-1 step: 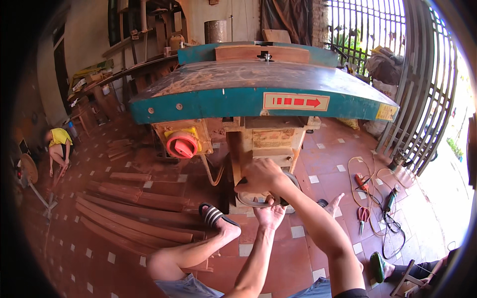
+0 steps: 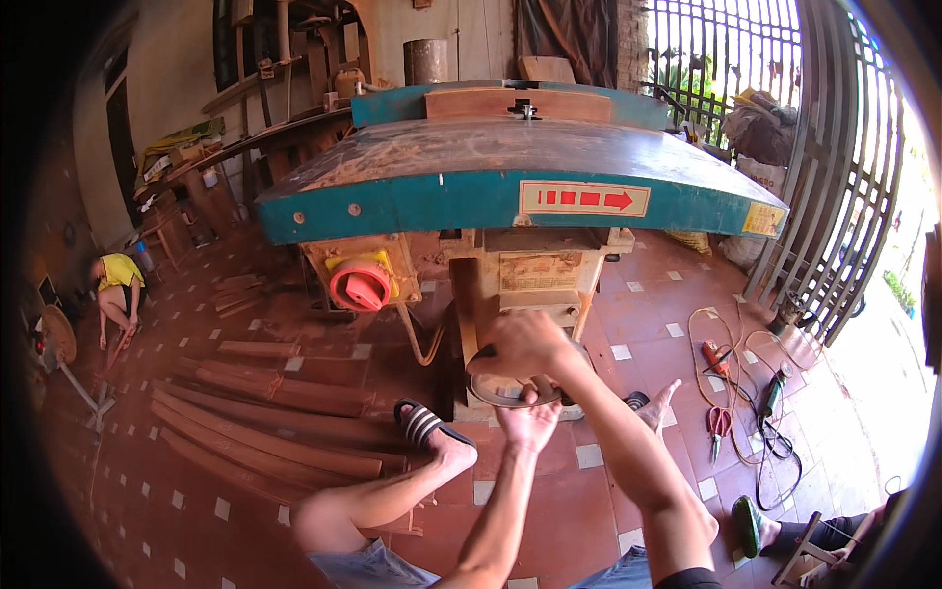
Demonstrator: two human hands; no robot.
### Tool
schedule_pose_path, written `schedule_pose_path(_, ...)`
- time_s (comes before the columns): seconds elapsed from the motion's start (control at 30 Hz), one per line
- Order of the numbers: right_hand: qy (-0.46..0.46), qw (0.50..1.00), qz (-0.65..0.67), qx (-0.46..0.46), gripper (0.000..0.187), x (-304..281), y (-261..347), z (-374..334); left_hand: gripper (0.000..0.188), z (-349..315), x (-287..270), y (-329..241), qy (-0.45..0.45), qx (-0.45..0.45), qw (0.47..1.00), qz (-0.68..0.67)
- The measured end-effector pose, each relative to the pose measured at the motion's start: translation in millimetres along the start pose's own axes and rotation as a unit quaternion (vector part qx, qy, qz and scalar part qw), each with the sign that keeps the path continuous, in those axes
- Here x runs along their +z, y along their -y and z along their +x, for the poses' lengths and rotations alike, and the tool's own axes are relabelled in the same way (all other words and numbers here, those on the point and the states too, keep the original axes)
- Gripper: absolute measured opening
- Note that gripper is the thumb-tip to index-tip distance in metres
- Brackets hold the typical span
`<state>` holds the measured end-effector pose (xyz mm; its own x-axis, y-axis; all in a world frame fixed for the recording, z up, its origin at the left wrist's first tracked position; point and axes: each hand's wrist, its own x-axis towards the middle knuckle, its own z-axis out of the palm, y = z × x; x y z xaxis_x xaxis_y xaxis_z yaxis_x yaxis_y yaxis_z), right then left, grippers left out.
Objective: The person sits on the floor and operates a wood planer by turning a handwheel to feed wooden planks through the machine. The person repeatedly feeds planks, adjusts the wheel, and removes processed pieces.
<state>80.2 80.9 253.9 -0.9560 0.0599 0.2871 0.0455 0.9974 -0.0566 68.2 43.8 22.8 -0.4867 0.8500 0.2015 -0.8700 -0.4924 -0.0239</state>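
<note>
- Handwheel [image 2: 504,400]: low on the machine's [image 2: 549,270] front, below the teal-edged table [image 2: 412,208]; face toward us, oval outline longest left to right.
- We have 2 hands on it: our left hand [image 2: 531,424], palm up, grasps the lower rim; our right hand [image 2: 533,346], blurred, is clenched over its upper left.
- We note a smooth, curved, greyish rim; table flat, dusty on top.

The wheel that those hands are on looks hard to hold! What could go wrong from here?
A pinch might happen: the left hand and right hand are close together on the handwheel.

Toes could get bumped: the striped sandal is open at the front, with wooden planks close by.

Someone passing on the right might trip: a black cord lies loosely looped near the red-handled scissors.
</note>
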Motion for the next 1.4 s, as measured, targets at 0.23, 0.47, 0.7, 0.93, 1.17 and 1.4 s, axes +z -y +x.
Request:
schedule_pose_path(0.23, -0.358, 0.381, 0.852, 0.027, 0.067, 173, -63, -89, 0.04, -5, 163, -85, -0.022, 0.161, 0.529, 0.833)
schedule_pose_path(0.47, -0.299, 0.354, 0.876, 0.131, 0.055, 168, -37, -90, 0.042, 0, 125, -116, -0.032, 0.219, 0.713, 0.666)
schedule_pose_path(0.7, -0.086, 0.899, 0.416, 0.108, 0.043, -2, -30, -47, 0.053, -8, -16, -11, -0.064, 0.02, 0.992, 0.105)
schedule_pose_path(0.93, 0.194, 0.979, -0.033, 0.052, 0.058, -15, 16, 22, 0.04, 33, 5, 49, -0.115, 0.012, 0.986, -0.124)
schedule_pose_path(1.17, -0.215, 0.809, 0.54, 0.091, 0.058, 66, -56, -70, 0.067, -13, 39, -108, -0.068, 0.098, 0.901, 0.416)
schedule_pose_path(1.4, -0.295, 0.279, 0.908, 0.105, 0.054, 170, -71, -98, 0.055, -1, 157, -95, -0.009, 0.141, 0.532, 0.835)
